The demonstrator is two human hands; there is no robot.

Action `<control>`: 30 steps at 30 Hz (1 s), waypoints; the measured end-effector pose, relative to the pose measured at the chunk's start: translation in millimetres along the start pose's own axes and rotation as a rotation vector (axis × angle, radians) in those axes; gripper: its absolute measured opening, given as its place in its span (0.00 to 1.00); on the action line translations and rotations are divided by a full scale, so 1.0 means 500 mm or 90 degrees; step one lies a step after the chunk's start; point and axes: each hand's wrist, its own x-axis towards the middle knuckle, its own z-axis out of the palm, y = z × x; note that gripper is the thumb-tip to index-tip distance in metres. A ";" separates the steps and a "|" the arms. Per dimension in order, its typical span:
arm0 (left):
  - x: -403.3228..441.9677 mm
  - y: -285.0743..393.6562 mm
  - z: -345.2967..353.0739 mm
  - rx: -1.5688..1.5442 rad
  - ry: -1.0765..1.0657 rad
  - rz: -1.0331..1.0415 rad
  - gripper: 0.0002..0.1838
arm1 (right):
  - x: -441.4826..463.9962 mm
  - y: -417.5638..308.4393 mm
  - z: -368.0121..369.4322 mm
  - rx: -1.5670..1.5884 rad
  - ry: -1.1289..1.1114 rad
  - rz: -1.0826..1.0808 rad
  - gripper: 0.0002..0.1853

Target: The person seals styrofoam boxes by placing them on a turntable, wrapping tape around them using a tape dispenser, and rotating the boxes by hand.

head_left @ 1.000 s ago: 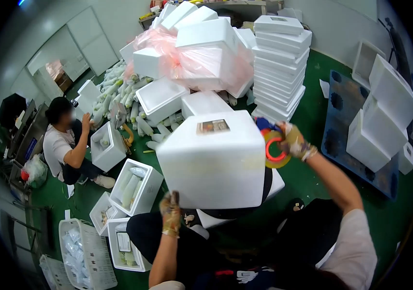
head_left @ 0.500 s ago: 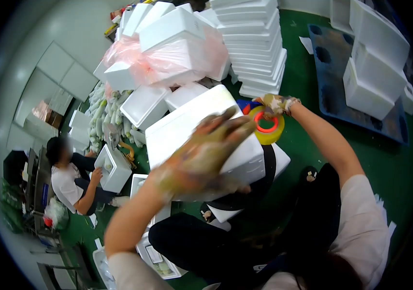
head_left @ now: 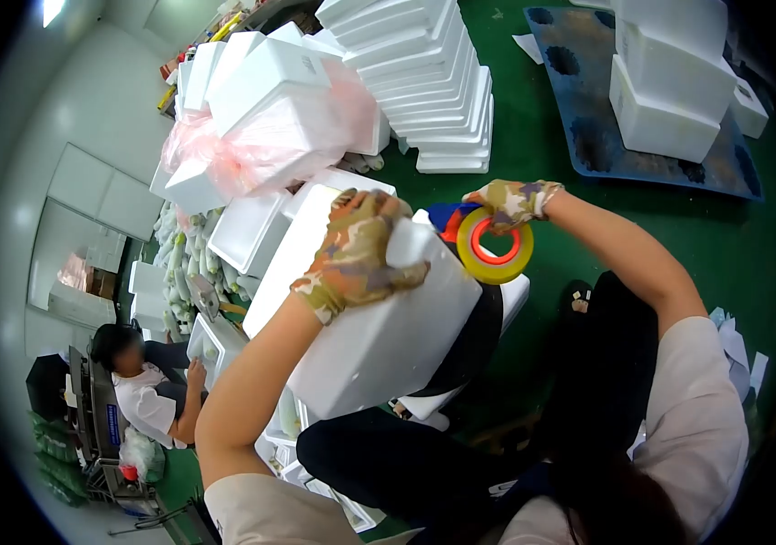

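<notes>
A white foam box [head_left: 379, 350] rests tilted in front of me on a black round support [head_left: 479, 350]. My left hand [head_left: 356, 254], in a camouflage-patterned glove, grips its top edge, fingers curled over the top and thumb along the near side. At the box's right end, my gloved right hand [head_left: 512, 202] is closed around a blue and red tape dispenser [head_left: 449, 218]. This carries a large yellow tape roll [head_left: 495, 275] with an orange core. The dispenser's front is close to the box; whether it touches cannot be made out.
Behind the box stand a tall stack of foam lids [head_left: 442, 118] and a heap of foam boxes with pink plastic [head_left: 270, 136]. More boxes sit on a blue pallet [head_left: 588, 145] at right. A seated co-worker [head_left: 147, 391] handles another foam box [head_left: 215, 345] at left.
My left hand has come from a blurred sweep above the box to a grip on its top edge. The box has tipped, showing more of its near side. The tape dispenser stays in my right hand.
</notes>
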 end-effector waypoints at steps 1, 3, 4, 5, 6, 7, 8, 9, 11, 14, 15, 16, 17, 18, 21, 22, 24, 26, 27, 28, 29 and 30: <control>0.007 0.003 0.004 -0.016 0.003 -0.059 0.33 | -0.026 0.004 0.008 -0.016 0.014 -0.026 0.39; 0.034 -0.002 0.010 0.012 0.025 -0.160 0.30 | -0.054 0.028 0.015 -0.070 0.053 -0.055 0.39; 0.048 -0.013 0.013 0.024 0.015 -0.214 0.31 | -0.070 0.043 0.024 -0.093 0.087 -0.059 0.38; 0.060 -0.029 0.012 0.034 0.013 -0.259 0.32 | -0.086 0.041 0.014 -0.083 0.069 -0.019 0.39; 0.071 -0.050 0.011 0.046 0.013 -0.304 0.32 | -0.096 0.042 0.002 -0.074 0.052 0.019 0.39; 0.083 -0.093 0.022 0.052 0.032 -0.344 0.32 | -0.107 0.053 0.001 -0.037 0.070 0.014 0.39; 0.087 -0.144 0.034 0.060 0.053 -0.384 0.33 | -0.109 0.066 0.002 -0.036 0.072 0.015 0.39; 0.079 -0.187 0.037 0.074 0.050 -0.417 0.33 | -0.103 0.079 0.006 -0.071 0.075 0.003 0.39; 0.050 -0.256 0.026 0.102 0.036 -0.497 0.32 | -0.091 0.105 0.009 -0.092 0.068 0.001 0.40; -0.052 -0.307 0.008 0.149 0.019 -0.669 0.28 | -0.091 0.067 -0.002 -0.123 0.056 0.029 0.40; -0.092 -0.314 0.007 0.184 -0.003 -0.727 0.27 | -0.085 0.057 -0.005 -0.120 0.080 0.043 0.40; -0.126 -0.321 0.006 0.218 -0.024 -0.785 0.26 | -0.050 0.095 0.001 -0.104 0.125 -0.003 0.40; -0.165 -0.320 0.013 0.301 -0.012 -0.731 0.23 | -0.040 0.086 -0.011 -0.120 0.112 -0.003 0.40; -0.189 -0.323 0.024 0.315 0.033 -0.636 0.21 | -0.031 0.073 -0.019 -0.135 0.101 -0.003 0.40; -0.097 -0.134 -0.031 -0.025 0.174 -0.321 0.31 | -0.001 0.073 -0.020 -0.130 0.108 -0.005 0.39; -0.063 -0.102 -0.012 -0.009 0.163 -0.088 0.34 | 0.005 0.079 -0.016 -0.117 0.114 -0.016 0.39; 0.027 -0.006 -0.007 0.023 0.073 0.169 0.34 | -0.013 0.046 -0.032 -0.080 0.035 0.039 0.39; 0.074 -0.017 -0.008 0.039 -0.128 -0.007 0.33 | -0.020 0.070 -0.009 -0.136 0.101 0.008 0.39; 0.090 -0.025 -0.004 0.035 -0.141 -0.051 0.31 | -0.043 0.071 0.001 -0.135 0.124 -0.061 0.39; 0.090 -0.033 0.003 0.006 -0.096 -0.097 0.28 | -0.066 0.071 0.006 -0.190 0.104 -0.045 0.39; 0.096 -0.054 0.023 0.013 -0.047 -0.182 0.29 | -0.086 0.079 0.021 -0.155 0.087 -0.048 0.38; 0.102 -0.075 0.042 0.018 0.007 -0.264 0.30 | -0.115 0.086 0.030 -0.125 0.071 -0.047 0.37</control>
